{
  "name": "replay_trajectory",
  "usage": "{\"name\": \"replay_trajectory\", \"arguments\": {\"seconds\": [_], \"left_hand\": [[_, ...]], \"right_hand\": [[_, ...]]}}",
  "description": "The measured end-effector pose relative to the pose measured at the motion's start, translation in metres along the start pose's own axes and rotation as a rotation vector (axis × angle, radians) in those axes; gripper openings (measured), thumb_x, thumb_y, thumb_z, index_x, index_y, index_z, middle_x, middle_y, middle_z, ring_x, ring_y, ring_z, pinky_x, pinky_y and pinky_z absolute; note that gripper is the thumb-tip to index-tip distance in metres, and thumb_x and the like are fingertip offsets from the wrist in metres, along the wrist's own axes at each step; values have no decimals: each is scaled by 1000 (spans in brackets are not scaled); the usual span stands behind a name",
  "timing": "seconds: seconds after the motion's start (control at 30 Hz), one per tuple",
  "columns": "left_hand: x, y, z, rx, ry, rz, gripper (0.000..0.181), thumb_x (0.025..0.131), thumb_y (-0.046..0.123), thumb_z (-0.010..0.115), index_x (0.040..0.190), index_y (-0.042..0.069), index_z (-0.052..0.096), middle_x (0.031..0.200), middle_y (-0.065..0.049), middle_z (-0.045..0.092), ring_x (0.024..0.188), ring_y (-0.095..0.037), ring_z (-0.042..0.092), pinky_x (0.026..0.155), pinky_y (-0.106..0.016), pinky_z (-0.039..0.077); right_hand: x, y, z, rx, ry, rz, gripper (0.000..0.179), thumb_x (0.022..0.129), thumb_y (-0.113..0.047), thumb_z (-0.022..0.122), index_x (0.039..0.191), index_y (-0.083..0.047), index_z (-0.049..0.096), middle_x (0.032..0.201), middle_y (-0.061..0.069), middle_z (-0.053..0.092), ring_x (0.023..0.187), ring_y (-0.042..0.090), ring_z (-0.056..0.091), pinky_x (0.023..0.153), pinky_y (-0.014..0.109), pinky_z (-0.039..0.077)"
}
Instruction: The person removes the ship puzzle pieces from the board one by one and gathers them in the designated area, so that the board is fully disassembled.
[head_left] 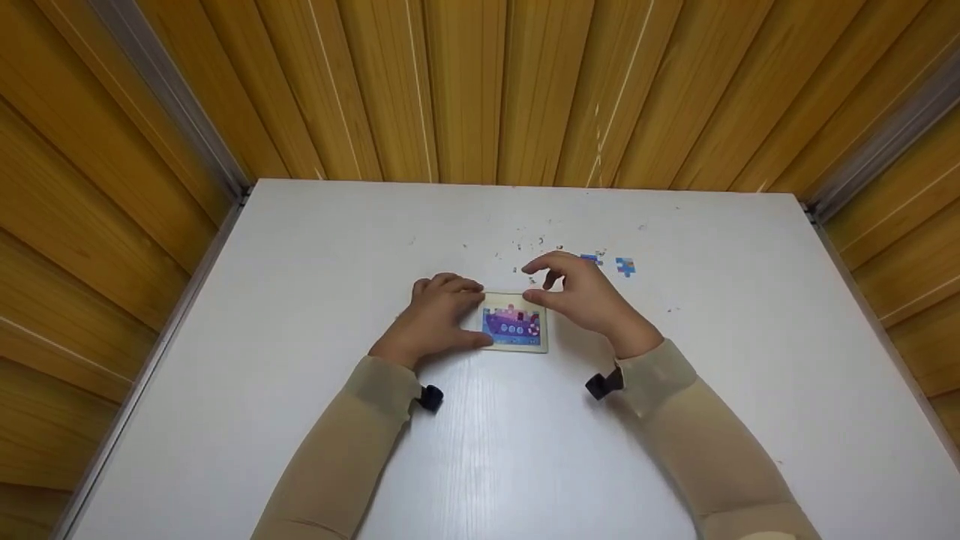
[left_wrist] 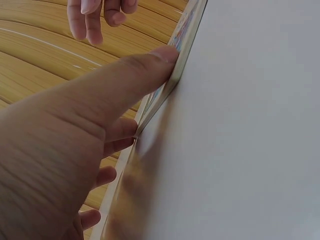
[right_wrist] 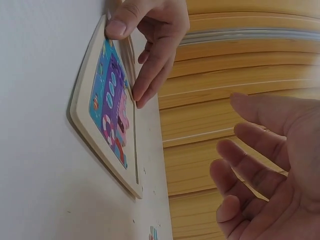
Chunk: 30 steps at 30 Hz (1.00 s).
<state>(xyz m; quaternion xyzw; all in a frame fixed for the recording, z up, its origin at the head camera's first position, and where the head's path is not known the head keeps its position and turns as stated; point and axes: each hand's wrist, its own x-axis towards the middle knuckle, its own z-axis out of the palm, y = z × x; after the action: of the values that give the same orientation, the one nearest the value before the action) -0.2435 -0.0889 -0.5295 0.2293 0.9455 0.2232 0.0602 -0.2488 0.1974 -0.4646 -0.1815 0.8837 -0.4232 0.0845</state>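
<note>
A small wooden jigsaw board lies on the white table, its lower part filled with a purple boat picture. My left hand holds the board's left side, thumb on the near corner and index finger at the far corner. In the left wrist view the thumb presses on the board's edge. My right hand hovers over the far right corner, fingers loosely bent. Its palm and fingers show nothing held in the right wrist view. Bare wood shows along the board's far part.
Two loose jigsaw pieces lie beyond my right hand: a blue and orange one and a blue one partly behind the hand. Tiny crumbs are scattered behind the board. Yellow slatted walls enclose the table's back and sides.
</note>
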Motion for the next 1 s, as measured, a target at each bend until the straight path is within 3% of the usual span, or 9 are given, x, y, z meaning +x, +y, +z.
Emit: {"name": "replay_trajectory", "arguments": {"seconds": [0.27, 0.53, 0.77, 1.0], "left_hand": [[0, -1, -2, 12, 2, 25, 85, 90, 66, 88, 158, 19, 69, 167, 3, 63, 162, -28, 46, 133, -61, 28], [0, -1, 0, 23, 3, 21, 84, 90, 66, 89, 156, 19, 70, 166, 4, 64, 161, -26, 47, 133, -60, 28], [-2, 0, -2, 17, 5, 27, 82, 91, 65, 89, 156, 19, 70, 166, 4, 63, 161, -27, 47, 132, -60, 28], [-3, 1, -4, 6, 2, 24, 83, 91, 65, 89, 157, 19, 69, 167, 3, 62, 162, -28, 46, 133, -60, 27]], "right_hand": [[0, 0, 13, -20, -49, -36, 50, 101, -27, 87, 147, -14, 74, 153, 5, 71, 115, 27, 70, 98, 42, 55], [1, 1, 24, -21, -110, 25, 56, 101, -31, 87, 153, -16, 71, 156, 4, 68, 113, 24, 66, 97, 40, 54], [1, 5, 35, -27, -156, -28, 53, 104, -20, 84, 154, -11, 69, 152, 9, 68, 110, 26, 65, 96, 37, 54], [1, 7, 44, -61, -179, -28, 50, 107, -15, 79, 156, -13, 68, 152, 5, 66, 109, 21, 65, 97, 39, 56]]}}
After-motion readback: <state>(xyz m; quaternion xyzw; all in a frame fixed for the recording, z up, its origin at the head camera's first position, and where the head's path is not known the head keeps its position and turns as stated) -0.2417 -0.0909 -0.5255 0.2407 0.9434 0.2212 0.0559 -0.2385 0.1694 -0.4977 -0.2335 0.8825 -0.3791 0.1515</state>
